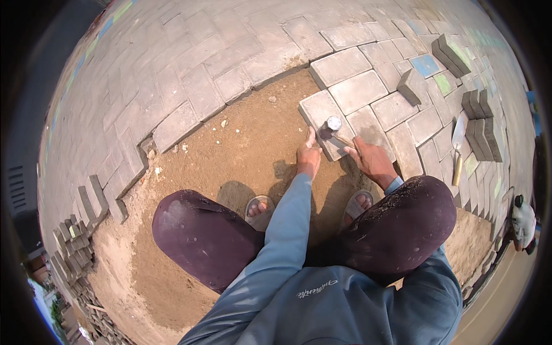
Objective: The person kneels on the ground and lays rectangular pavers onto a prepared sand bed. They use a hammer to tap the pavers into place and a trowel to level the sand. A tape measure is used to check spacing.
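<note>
My right hand (375, 163) is closed around the handle of a hammer (332, 126). Its head rests on or just above a grey paving block (322, 109) at the edge of the laid paving; I cannot tell whether they touch. At that block's near left side is my left hand (309, 156), thumb pointing up along the edge and fingers curled against it. Bare brown sand (247, 132) lies left of the block. Beside it, more laid blocks (359, 92) sit tightly together.
A trowel (458, 146) with a yellowish handle lies on the paving at right, near stacked loose blocks (484, 138). Single blocks (413, 87) stand farther off. More loose blocks (72, 244) are piled at left. My sandalled feet (260, 210) are on the sand. A person (524, 223) is at far right.
</note>
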`<state>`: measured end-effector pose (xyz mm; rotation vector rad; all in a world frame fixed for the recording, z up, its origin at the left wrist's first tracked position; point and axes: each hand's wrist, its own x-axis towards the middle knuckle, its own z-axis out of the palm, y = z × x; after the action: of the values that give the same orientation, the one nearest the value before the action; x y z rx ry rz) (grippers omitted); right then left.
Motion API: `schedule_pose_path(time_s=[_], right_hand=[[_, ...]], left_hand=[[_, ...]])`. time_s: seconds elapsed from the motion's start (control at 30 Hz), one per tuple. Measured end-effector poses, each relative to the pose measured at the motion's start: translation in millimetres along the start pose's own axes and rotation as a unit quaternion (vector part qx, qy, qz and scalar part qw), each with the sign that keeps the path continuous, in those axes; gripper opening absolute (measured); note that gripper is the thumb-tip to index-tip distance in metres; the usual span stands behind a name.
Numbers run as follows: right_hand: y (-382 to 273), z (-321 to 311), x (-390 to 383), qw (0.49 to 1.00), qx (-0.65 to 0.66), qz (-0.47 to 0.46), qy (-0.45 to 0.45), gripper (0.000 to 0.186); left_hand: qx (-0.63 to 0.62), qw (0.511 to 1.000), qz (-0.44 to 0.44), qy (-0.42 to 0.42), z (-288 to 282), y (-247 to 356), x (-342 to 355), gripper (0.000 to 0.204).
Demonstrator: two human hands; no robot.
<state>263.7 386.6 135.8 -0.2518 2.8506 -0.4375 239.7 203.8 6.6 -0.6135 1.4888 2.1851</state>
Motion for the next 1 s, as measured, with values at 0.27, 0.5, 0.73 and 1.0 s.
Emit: schedule_pose_path(time_s=[0.27, 0.5, 0.73, 1.0], right_hand=[[9.1, 9.7, -20.1, 0.999, 0.026, 0.021, 0.010, 0.040], [1.4, -1.5, -10.6, 0.997, 0.041, 0.045, -0.036, 0.045], [23.3, -3.7, -36.7, 0.987, 0.090, 0.107, 0.079, 0.046], [21.1, 2.1, -29.2, 0.987, 0.077, 0.134, -0.043, 0.046]], left_hand=[[-0.011, 1.000, 0.000, -0.014, 1.9, -6.8, -0.7, 0.080], [-0.079, 0.994, 0.056, -0.053, -30.0, -49.6, 43.4, 0.082], [-0.002, 0.996, 0.078, -0.035, -20.6, -37.5, 21.8, 0.080], [0.002, 0.999, 0.034, -0.017, -16.9, -19.8, 9.4, 0.076]])
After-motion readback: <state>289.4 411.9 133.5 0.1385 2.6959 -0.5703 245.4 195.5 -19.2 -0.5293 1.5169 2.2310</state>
